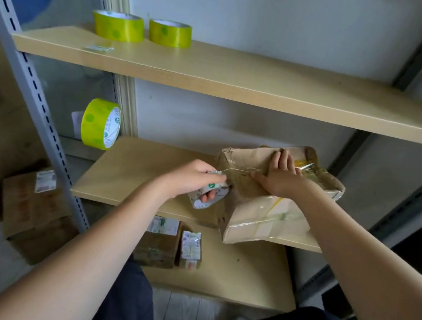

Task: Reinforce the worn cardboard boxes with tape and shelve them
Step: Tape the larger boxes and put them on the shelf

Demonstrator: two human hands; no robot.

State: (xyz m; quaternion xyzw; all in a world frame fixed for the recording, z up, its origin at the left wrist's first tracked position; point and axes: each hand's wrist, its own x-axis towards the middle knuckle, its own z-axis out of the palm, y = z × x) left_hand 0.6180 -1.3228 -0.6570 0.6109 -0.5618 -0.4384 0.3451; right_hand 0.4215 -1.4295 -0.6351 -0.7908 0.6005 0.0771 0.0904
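A yellow-green tape roll (101, 124) stands on edge far left. The left hand (191, 176) grips a nearly spent clear tape roll (209, 193), just left of the worn brown cardboard box (267, 194) on the middle wooden shelf (122, 175). The stretched strip runs rightward under the flat, pressing right hand (280, 177).

- Your left hand (191, 176) is bare, with no glove, ring or watch showing.
- Your right hand (280, 174) is bare too, nothing worn on the fingers or wrist.
- Both your forearms are uncovered as far as the frame's lower edge; no sleeve shows.
- You wear dark navy trousers (126, 302), plain cloth, seen over both knees at the bottom.
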